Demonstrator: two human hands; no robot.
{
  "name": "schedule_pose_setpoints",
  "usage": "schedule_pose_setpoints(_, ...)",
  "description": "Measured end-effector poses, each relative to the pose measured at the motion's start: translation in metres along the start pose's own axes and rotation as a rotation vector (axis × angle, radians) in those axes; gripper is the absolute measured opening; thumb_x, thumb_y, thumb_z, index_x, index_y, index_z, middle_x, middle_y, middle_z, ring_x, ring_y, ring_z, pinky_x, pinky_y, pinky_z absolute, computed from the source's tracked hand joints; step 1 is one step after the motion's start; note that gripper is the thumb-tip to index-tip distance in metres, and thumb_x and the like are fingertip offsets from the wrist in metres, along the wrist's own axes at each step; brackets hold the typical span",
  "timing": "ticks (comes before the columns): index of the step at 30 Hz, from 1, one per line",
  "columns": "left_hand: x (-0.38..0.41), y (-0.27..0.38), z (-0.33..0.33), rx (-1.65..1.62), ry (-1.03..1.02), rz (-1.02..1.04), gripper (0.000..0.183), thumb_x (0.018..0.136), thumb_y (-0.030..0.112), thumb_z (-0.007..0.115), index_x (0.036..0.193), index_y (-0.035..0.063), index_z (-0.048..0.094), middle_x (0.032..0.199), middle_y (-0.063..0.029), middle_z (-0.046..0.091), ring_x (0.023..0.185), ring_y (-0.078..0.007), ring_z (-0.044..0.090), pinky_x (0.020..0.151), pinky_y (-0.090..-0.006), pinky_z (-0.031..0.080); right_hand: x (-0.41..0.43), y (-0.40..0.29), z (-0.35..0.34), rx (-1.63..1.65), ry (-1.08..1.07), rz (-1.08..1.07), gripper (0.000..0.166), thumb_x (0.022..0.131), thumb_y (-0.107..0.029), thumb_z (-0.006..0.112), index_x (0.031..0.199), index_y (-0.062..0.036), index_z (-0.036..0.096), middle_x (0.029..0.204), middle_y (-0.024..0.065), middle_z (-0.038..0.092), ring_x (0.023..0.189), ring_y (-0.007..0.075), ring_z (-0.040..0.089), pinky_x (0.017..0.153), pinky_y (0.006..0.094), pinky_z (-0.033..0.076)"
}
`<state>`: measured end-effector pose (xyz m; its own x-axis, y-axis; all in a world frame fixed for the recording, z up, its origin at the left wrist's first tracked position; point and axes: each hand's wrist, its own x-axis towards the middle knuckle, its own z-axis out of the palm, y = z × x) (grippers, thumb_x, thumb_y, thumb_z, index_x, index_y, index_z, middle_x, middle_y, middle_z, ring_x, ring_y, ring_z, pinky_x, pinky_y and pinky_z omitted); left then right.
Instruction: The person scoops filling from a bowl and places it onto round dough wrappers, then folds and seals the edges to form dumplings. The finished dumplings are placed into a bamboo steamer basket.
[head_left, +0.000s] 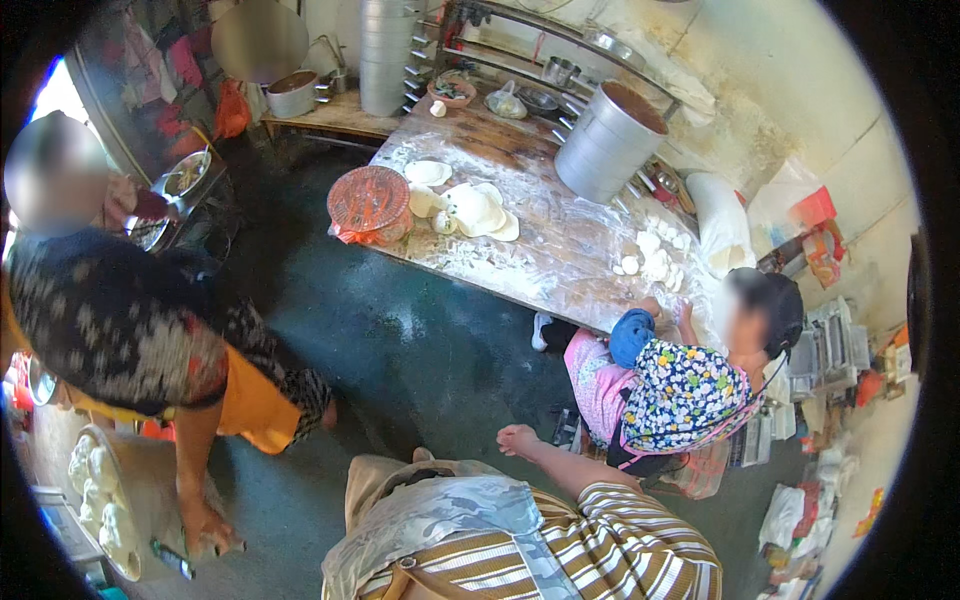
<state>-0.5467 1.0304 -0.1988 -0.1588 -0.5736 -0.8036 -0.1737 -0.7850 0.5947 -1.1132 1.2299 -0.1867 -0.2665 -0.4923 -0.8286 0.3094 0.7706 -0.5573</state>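
My right hand (517, 440) hangs in front of my striped shirt, its fingers curled in with nothing visible in them; it touches nothing. My left hand is out of view. Ahead stands a floured wooden table (540, 262). Flat rounds of dough (476, 210) lie overlapping near its left end, beside a red plastic basket (367, 199). Small dough pieces (656, 259) are grouped at the right end. There a seated co-worker (686, 390) in a flowered top has both hands at the floury surface. A tall stack of metal steamers (611, 142) stands at the back.
Another co-worker (112, 315) stands at the left, an arm reaching down beside a round tray (127, 536) of white dough balls. A wok (187, 176) stands farther back. More steamers (386, 60) rise behind the table. Plastic crates (825, 352) and bags (784, 514) line the right wall.
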Motion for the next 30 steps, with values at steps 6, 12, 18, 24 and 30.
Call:
schedule_pose_setpoints(6,-0.005,0.046,0.024,-0.038,0.054,-0.025,0.023,0.093,0.024,0.068,0.107,0.0062,0.064,0.083,-0.0026,0.063,0.074,-0.012,0.059,0.066,-0.0296,0.052,0.008,-0.114,0.016,-0.165,0.047,-0.071,0.036,0.09,-0.017,0.069,0.122,-0.0025,0.064,0.096,0.0074,0.071,0.078,0.0148,0.069,0.068,0.0295,0.058)
schedule_pose_setpoints(12,0.004,0.056,0.033,-0.061,0.078,-0.078,0.023,0.094,0.023,0.067,0.109,0.0063,0.064,0.083,-0.0029,0.063,0.075,-0.013,0.06,0.068,-0.0299,0.052,0.036,-0.22,0.051,-0.484,-0.019,-0.405,0.036,0.088,-0.019,0.071,0.12,-0.0018,0.065,0.103,0.0107,0.071,0.09,0.0177,0.069,0.08,0.0311,0.056)
schedule_pose_setpoints(18,0.074,0.069,0.061,-0.072,0.029,-0.057,0.023,0.094,0.021,0.065,0.111,0.0063,0.064,0.084,-0.0032,0.062,0.077,-0.0139,0.061,0.069,-0.0302,0.053,0.063,-0.333,-0.013,-0.707,0.14,-0.771,0.043,0.083,-0.023,0.074,0.119,-0.0025,0.063,0.111,0.0158,0.067,0.098,0.0275,0.068,0.089,0.0366,0.054)
schedule_pose_setpoints(24,0.129,0.137,0.093,0.01,-0.032,0.087,0.023,0.095,0.02,0.064,0.114,0.0064,0.063,0.084,-0.0036,0.062,0.078,-0.0149,0.061,0.07,-0.0305,0.053,0.071,-0.435,-0.186,-0.83,0.712,-0.866,0.051,0.081,-0.018,0.077,0.127,-0.0039,0.059,0.117,0.019,0.064,0.109,0.0352,0.061,0.097,0.0423,0.048)
schedule_pose_setpoints(30,0.142,0.227,0.139,0.587,0.118,0.583,0.019,0.093,0.016,0.059,0.111,0.0075,0.06,0.089,-0.005,0.059,0.08,-0.0188,0.061,0.067,-0.0339,0.054,0.054,-0.568,-0.369,-0.805,1.113,-0.731,0.069,0.084,-0.025,0.075,0.141,-0.0029,0.043,0.141,0.0228,0.049,0.135,0.0382,0.043,0.113,0.0435,0.035)
